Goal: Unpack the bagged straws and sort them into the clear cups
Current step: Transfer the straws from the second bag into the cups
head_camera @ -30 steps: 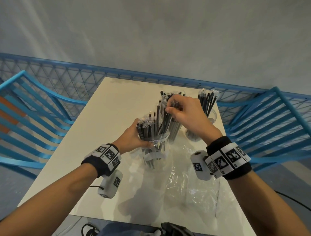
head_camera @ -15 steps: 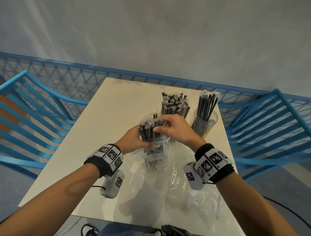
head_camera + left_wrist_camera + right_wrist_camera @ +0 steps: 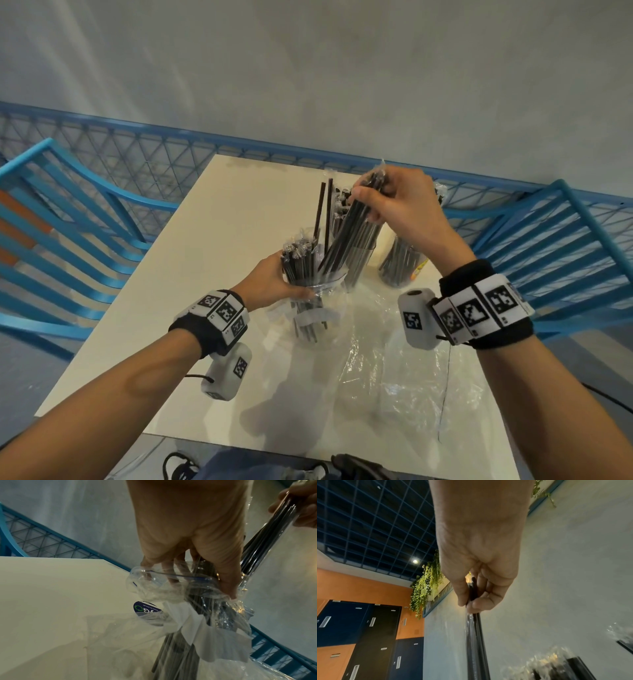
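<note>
My left hand [image 3: 277, 281] grips the mouth of a clear zip bag [image 3: 310, 317] that stands on the white table [image 3: 191, 274], full of wrapped black straws [image 3: 298, 260]. In the left wrist view its fingers [image 3: 228, 585] curl round the bag's blue zip edge [image 3: 171, 576]. My right hand [image 3: 387, 202] holds a bundle of straws [image 3: 346, 236] lifted slantwise, its lower ends still in the bag. The right wrist view shows thumb and fingers pinching the bundle [image 3: 475, 635]. Two clear cups [image 3: 361, 263] [image 3: 400, 270] behind hold straws.
A flattened empty plastic bag [image 3: 394, 373] lies on the table's near right part. Blue slatted chairs [image 3: 65, 219] [image 3: 561, 250] stand on both sides and a blue mesh rail [image 3: 164, 154] runs along the far edge. Two loose straws [image 3: 322, 209] stick up from the bag.
My right hand dropped onto the straws in the bag, took hold of a bundle and rose with it up and to the right. The left hand stayed on the bag.
</note>
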A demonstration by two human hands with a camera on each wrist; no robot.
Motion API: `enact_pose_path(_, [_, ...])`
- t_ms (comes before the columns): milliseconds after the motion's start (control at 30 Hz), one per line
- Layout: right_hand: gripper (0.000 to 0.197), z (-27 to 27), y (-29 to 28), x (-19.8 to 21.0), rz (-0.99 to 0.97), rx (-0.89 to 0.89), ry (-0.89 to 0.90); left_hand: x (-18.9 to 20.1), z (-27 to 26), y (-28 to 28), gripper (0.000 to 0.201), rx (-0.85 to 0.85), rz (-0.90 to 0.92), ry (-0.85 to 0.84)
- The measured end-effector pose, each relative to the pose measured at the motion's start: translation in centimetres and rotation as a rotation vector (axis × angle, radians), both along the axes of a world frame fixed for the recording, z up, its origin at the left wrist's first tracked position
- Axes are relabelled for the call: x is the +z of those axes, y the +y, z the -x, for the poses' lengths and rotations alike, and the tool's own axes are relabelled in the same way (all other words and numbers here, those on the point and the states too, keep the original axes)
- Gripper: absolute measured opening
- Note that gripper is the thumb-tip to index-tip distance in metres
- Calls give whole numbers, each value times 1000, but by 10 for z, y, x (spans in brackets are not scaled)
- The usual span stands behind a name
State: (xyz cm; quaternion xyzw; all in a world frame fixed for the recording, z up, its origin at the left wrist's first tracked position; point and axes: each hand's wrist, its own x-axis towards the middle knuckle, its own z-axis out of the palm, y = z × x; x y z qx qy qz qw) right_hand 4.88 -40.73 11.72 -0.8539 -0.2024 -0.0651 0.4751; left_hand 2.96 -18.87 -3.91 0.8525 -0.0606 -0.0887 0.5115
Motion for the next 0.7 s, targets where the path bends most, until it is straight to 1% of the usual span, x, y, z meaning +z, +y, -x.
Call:
enact_pose_path(100, [7,0,5,-14,104,20,40,1,0,-1,76,-15,2,-2])
enact_pose_path(167, [9,-1,8,-29,157,11,59,2,1,-2,85,-28,13,-2])
enact_pose_path(233, [10,-3,9,-36,153,-14,63,2,1,-2,92,-24,22,0])
enact_pose_path(267, [9,-3,9,-35,134,-17,68,2,2,-1,93,-21,25,-2])
enact_pose_path(367, [11,-2,9,-19,116,16,51,2,2,1,89,-23,33,-5])
enact_pose_path(433, [12,-2,9,-2,134,54,16,2,3,1,86,-16,39,1])
enact_pose_path(533, [15,-8,8,23,91,84,-13,3,4,1,85,-14,24,5])
enact_pose_path(633, [18,-15,8,39,161,130,4,2,4,1,85,-19,29,9])
enact_pose_path(700, [18,-17,8,43,197,164,15,3,4,1,85,-23,21,5])
